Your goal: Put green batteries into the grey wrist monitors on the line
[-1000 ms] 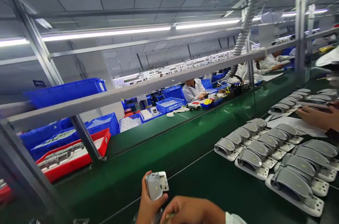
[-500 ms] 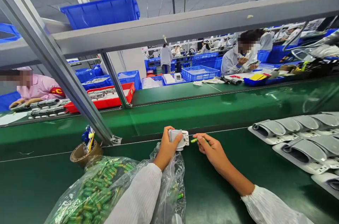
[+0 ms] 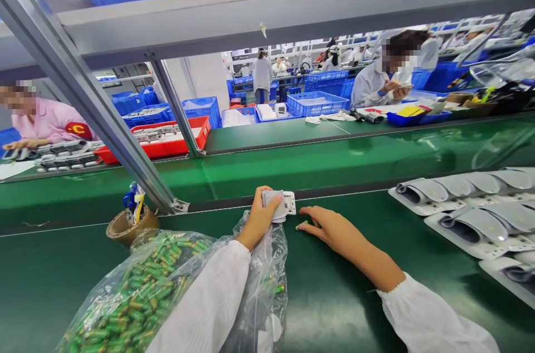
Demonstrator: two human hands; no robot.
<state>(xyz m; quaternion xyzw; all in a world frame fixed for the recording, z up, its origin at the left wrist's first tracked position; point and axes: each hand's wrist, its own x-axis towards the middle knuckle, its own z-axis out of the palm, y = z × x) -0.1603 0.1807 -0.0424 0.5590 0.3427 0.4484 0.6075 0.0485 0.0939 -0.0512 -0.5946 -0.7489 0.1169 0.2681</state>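
My left hand (image 3: 259, 216) grips a white wrist blood pressure monitor (image 3: 289, 203) with a grey cuff, its open battery compartment turned toward my right hand. Just right of it, my right hand (image 3: 334, 228) has its index finger raised. A small green battery (image 3: 301, 225) shows only in part at the thumb tip; the fingers hide the rest. Under my left forearm lies a clear plastic bag (image 3: 200, 275) with many green batteries (image 3: 137, 297) in it.
Rows of monitors with rolled grey cuffs (image 3: 472, 225) lie on the right of the green bench (image 3: 334, 308). A cardboard ring (image 3: 132, 226) holding pens stands left, by a metal post (image 3: 96, 91). Co-workers sit beyond the bench, near a red tray (image 3: 167, 147).
The battery, seen lengthwise between my right fingers before, now shows only as a small green bit. My right index finger has lifted away from the thumb. The camera has tilted down slightly.
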